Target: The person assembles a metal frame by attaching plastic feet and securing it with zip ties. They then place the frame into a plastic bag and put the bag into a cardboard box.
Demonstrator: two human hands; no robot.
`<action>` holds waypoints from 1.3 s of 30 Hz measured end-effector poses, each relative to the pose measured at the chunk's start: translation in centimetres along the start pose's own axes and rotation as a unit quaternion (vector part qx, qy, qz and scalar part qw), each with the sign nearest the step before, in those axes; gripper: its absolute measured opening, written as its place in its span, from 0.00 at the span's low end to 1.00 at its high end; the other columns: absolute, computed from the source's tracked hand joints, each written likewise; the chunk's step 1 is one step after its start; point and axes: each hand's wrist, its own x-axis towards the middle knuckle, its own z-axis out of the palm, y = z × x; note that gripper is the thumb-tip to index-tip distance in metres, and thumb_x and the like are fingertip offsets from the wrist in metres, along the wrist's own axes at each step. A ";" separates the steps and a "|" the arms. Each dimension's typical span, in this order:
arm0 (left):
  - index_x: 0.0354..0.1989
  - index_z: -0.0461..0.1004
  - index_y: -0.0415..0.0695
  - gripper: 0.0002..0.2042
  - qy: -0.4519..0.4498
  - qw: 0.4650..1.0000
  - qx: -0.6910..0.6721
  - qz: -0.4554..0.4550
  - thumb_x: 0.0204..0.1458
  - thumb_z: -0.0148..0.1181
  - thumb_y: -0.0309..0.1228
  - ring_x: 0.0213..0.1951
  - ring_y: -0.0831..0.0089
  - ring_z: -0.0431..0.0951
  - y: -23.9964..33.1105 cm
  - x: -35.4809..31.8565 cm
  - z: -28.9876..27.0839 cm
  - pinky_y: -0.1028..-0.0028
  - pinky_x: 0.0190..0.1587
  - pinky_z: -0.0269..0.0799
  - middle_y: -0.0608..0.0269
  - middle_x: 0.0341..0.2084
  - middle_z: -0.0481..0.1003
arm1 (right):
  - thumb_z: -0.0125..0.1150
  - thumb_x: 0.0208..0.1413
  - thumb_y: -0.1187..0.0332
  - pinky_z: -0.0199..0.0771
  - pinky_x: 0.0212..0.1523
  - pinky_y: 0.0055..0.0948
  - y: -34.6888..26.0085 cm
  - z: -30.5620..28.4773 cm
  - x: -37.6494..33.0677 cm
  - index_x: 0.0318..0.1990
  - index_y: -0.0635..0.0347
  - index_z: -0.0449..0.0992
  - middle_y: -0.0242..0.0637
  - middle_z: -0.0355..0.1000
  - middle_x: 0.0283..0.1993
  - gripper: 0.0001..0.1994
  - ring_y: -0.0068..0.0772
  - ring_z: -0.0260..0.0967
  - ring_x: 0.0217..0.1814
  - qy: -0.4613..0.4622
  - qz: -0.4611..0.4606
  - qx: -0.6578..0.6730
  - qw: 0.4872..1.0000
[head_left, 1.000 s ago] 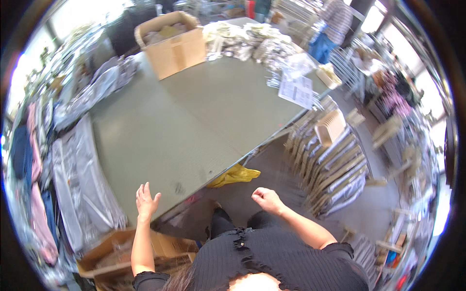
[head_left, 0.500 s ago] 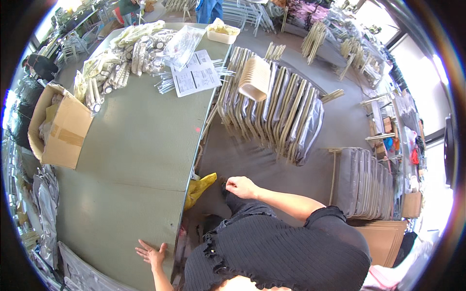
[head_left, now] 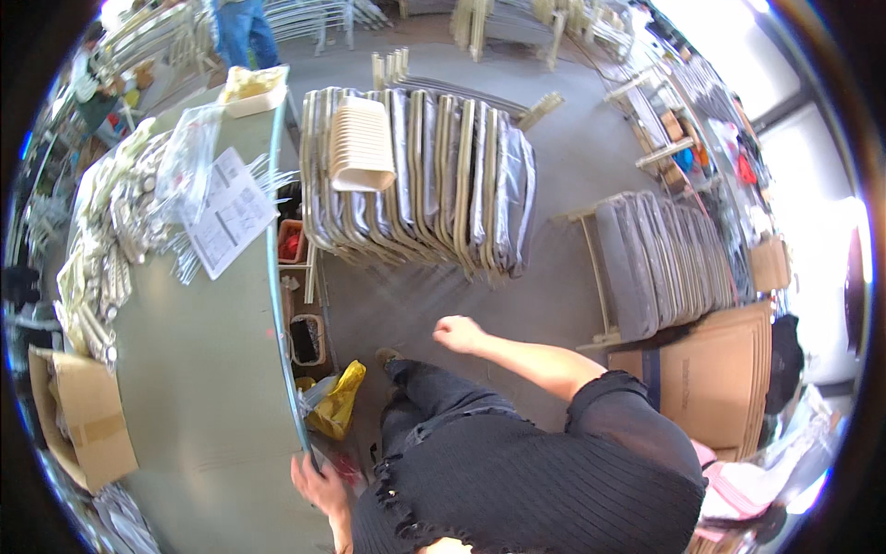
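My left hand point(head_left: 320, 487) is at the right edge of the green table point(head_left: 208, 369), fingers apart, with nothing in it. Whether its fingertips touch the edge I cannot tell. Held out in front of my body above the floor, my right hand point(head_left: 459, 334) is curled closed with nothing showing in it. A yellow plastic bag point(head_left: 338, 406) lies beside the table, close to my left hand. Ahead stands a row of folded metal frames with grey fabric point(head_left: 434, 185), and a nested stack of cream plastic trays point(head_left: 363, 148) rests on it.
On the table lie bagged metal tubes point(head_left: 115, 249), a printed sheet point(head_left: 229, 212), a clear bag point(head_left: 187, 162) and a cream tray point(head_left: 255, 92). A cardboard box point(head_left: 88, 415) sits at left. More folded grey frames point(head_left: 655, 263) and flat cardboard point(head_left: 706, 369) stand right.
My view has turned to the right and forward. My left hand has gone from over the tabletop to its right edge. My right hand stays curled in front of me.
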 end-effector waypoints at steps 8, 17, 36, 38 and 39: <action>0.53 0.67 0.42 0.28 -0.099 0.969 0.199 0.104 0.39 0.65 0.31 0.68 0.44 0.33 5.8 9.0 4.4 0.52 0.66 0.38 0.38 0.66 0.32 | 0.52 0.47 0.60 0.72 0.47 0.40 21.9 -9.1 -10.3 0.33 0.58 0.79 0.46 0.76 0.38 0.13 0.47 0.73 0.45 0.152 0.274 -0.010 0.950; 0.48 0.70 0.39 0.21 -0.135 0.938 0.225 -0.226 0.44 0.54 0.32 0.58 0.43 0.60 13.3 12.2 8.4 0.54 0.56 0.61 0.33 0.59 0.53 | 0.55 0.49 0.61 0.72 0.43 0.39 39.2 -29.4 -1.6 0.33 0.58 0.78 0.47 0.76 0.35 0.12 0.46 0.74 0.42 0.292 0.215 0.098 0.927; 0.30 0.76 0.39 0.08 -0.281 0.946 -0.091 0.136 0.44 0.57 0.30 0.33 0.57 0.76 57.7 19.2 28.2 0.66 0.38 0.71 0.51 0.29 0.75 | 0.55 0.47 0.56 0.72 0.45 0.40 44.7 -67.2 25.3 0.32 0.57 0.78 0.44 0.75 0.37 0.14 0.46 0.73 0.43 0.209 0.023 -0.076 0.975; 0.32 0.76 0.39 0.08 -0.294 0.945 -0.107 0.100 0.46 0.58 0.29 0.33 0.60 0.76 64.3 21.0 28.5 0.68 0.39 0.71 0.52 0.30 0.75 | 0.54 0.46 0.57 0.72 0.45 0.41 48.3 -70.5 30.0 0.32 0.56 0.78 0.43 0.75 0.38 0.14 0.46 0.73 0.43 0.184 0.049 -0.099 0.977; 0.33 0.76 0.39 0.09 -0.269 0.952 -0.110 0.091 0.46 0.58 0.30 0.33 0.62 0.76 65.8 21.4 29.3 0.68 0.39 0.71 0.52 0.29 0.75 | 0.54 0.47 0.58 0.72 0.45 0.41 49.6 -72.1 32.5 0.32 0.57 0.78 0.43 0.75 0.38 0.13 0.46 0.72 0.43 0.182 0.056 -0.116 0.975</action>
